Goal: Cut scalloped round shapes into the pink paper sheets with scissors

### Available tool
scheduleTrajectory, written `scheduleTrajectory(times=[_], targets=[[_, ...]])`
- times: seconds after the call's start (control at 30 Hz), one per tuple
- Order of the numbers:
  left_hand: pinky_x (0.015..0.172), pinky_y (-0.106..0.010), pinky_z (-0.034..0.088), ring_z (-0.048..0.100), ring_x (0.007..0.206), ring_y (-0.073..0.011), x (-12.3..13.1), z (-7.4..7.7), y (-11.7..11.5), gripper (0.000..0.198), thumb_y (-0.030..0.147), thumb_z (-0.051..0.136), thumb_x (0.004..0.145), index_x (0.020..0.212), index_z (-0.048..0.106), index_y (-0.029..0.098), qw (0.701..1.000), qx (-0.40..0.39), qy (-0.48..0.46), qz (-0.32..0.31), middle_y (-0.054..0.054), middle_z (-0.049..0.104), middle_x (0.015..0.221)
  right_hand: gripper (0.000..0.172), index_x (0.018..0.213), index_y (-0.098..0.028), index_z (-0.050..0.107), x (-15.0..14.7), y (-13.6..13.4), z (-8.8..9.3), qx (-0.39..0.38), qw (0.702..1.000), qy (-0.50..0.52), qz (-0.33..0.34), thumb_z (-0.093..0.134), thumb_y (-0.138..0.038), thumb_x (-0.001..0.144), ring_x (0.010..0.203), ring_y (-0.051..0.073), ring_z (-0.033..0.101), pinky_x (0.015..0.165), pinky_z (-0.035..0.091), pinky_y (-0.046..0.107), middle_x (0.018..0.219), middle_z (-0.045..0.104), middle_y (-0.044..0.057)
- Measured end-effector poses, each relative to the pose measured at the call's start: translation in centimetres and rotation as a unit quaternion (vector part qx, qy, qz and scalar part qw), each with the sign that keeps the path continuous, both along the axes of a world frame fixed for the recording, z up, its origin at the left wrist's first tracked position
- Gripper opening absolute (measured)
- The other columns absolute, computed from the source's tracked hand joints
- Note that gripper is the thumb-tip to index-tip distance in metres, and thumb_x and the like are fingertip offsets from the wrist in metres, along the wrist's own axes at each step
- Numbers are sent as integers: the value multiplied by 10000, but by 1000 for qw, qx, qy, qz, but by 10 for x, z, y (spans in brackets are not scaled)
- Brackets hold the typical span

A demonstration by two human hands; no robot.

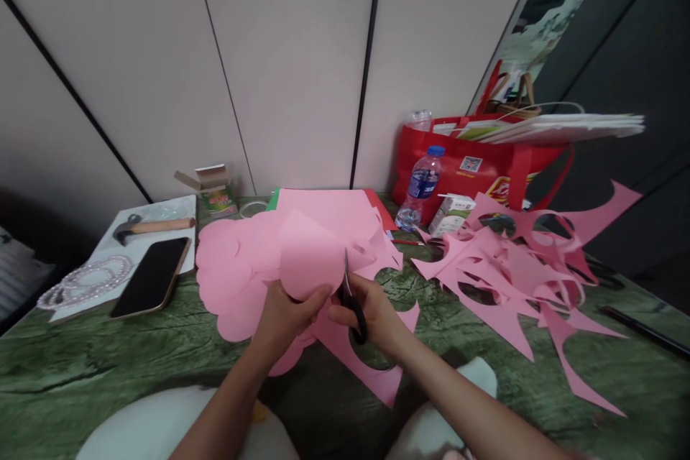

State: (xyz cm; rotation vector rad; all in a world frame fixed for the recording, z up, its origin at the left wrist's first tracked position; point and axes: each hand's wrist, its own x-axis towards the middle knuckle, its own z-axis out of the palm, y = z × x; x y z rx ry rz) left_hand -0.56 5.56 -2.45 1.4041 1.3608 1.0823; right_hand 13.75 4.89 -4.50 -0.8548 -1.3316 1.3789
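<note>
My left hand (pixel 294 307) grips a sheet of pink paper (pixel 313 262) near its lower edge, thumb on top. My right hand (pixel 371 309) is closed around black-handled scissors (pixel 356 320), whose blades point away from me at the right edge of that paper. Cut pink paper circles (pixel 226 277) lie overlapping in a pile left of my left hand. Below the hands hangs a pink offcut (pixel 371 377) with curved cut edges. Behind the hands lies a stack of paper (pixel 328 201), pink on top, with green and red showing at its sides.
A heap of pink scraps (pixel 512 266) covers the right side, before a red bag (pixel 474 158), a water bottle (pixel 423 190) and a small white carton (pixel 451 214). On the left are a hammer (pixel 156 225), a phone (pixel 152 277), beads (pixel 89 280) and an opened box (pixel 216 194).
</note>
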Motion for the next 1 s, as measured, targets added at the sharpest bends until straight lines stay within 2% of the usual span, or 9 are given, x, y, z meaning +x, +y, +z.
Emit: scheduleTrajectory(times=[0.23,0.43,0.77,1.0], targets=[[320,-189,227,305,354,-53,-1,-1,0,294,356,645,643,506,485,151,1000,-5,-13,-8,64,377,371,328,681,-173,494,0,1,-4,-9,1000,-5,-14,760,-308,546,500,76,351,456,302,204,576,439,-60],[328,-192,208,286,358,-49,-2,0,0,304,358,656,622,503,465,154,999,-32,-29,-6,72,349,373,286,671,-176,491,0,2,-5,-4,1000,-11,-10,741,-285,583,488,74,341,454,294,203,550,422,-68],[329,-196,208,276,365,-51,-1,3,-1,277,345,665,611,527,477,159,999,-14,-44,-4,81,340,391,282,704,-170,532,1,2,-5,5,1000,-15,0,743,-325,599,494,80,349,462,292,213,540,426,-65],[347,-205,203,270,381,-53,-4,-1,0,325,359,651,629,484,430,171,999,-10,-30,-10,71,337,397,300,678,-177,538,0,2,-3,-25,1000,-12,-12,754,-342,553,468,88,386,457,304,223,517,464,-58]])
